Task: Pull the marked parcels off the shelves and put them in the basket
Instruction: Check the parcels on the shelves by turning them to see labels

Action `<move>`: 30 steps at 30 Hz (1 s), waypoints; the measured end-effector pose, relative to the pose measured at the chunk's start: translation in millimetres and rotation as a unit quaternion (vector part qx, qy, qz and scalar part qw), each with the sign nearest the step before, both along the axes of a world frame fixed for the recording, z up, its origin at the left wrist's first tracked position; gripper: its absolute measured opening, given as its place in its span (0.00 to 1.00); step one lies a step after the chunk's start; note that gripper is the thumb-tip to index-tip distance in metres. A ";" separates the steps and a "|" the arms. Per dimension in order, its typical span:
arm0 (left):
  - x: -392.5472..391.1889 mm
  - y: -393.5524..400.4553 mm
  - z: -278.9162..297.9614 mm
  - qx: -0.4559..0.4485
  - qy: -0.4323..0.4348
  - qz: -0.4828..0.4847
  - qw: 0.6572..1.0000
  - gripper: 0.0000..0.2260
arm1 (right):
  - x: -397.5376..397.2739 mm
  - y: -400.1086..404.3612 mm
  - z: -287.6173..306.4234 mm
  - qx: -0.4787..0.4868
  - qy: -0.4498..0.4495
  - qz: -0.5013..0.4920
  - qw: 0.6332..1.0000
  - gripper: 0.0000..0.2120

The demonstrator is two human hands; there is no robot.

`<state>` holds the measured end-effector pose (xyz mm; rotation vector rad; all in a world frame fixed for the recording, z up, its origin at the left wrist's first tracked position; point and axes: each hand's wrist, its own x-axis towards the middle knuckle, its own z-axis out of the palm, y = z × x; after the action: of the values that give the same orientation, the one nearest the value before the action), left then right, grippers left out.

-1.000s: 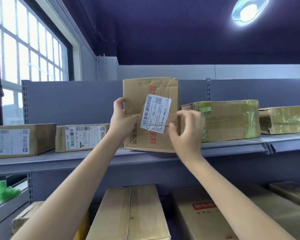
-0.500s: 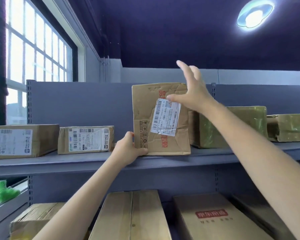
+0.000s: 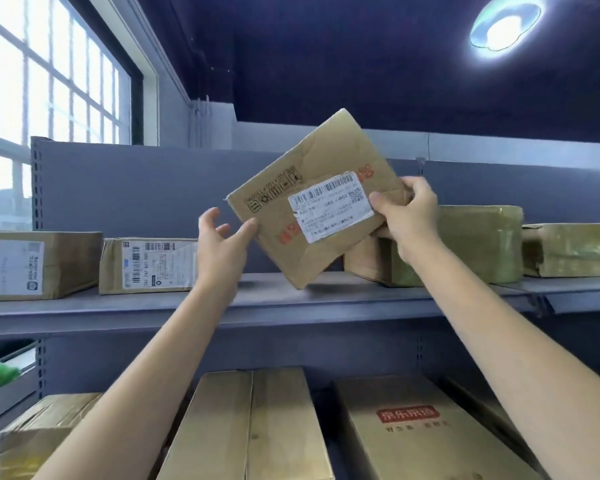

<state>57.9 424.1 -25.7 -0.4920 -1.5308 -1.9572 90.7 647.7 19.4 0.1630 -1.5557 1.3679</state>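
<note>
Item: flat brown cardboard parcel with white label (image 3: 312, 202), tilted above the grey metal shelf (image 3: 222, 306). Right hand (image 3: 407, 214) grip pinches its right edge; left hand (image 3: 222, 244), fingers relaxed, touches its left edge. Advice: support underneath before lowering.

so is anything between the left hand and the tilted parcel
Nothing visible. The left hand is open beside the tilted parcel, its thumb at the lower left edge, while the right hand grips the right end.

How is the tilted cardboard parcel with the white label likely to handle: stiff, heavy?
Probably light: the right hand alone grips the tilted parcel at one edge. Likely somewhat soft, since its cardboard looks creased. The left hand seems only to steady it.
</note>
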 end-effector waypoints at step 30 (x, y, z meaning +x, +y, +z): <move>-42.6 -1.4 5.1 -0.338 -0.027 0.191 0.921 0.28 | -56.0 -22.3 -44.0 0.307 -0.284 -0.090 0.904 0.56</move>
<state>15.2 422.7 -20.6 -0.3701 -2.1457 -1.1244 34.7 625.3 -24.6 -0.0059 -2.4028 0.7629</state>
